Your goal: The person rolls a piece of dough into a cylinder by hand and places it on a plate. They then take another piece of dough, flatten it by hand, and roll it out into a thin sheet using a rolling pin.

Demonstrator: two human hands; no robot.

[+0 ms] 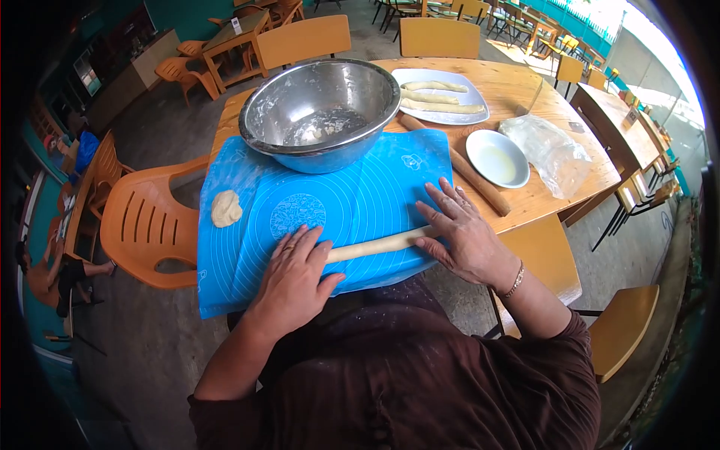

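Observation:
A long rope of dough (379,246) lies across the near part of a blue silicone mat (375,187). My left hand (294,274) rests palm down over the rope's left end, fingers stretched out. Over its right end lies my right hand (459,236), flat with the fingers spread and the thumb apart. Both ends of the rope are hidden beneath my hands. A small lump of dough (226,208) sits on the mat's left side.
A large steel bowl (262,124) with floury residue stands at the back. Beyond it, a white plate (474,97) bears dough strips. On the right are a rolling pin (480,187), a small white bowl (497,157) and a plastic bag (551,154). An orange chair (142,217) stands left.

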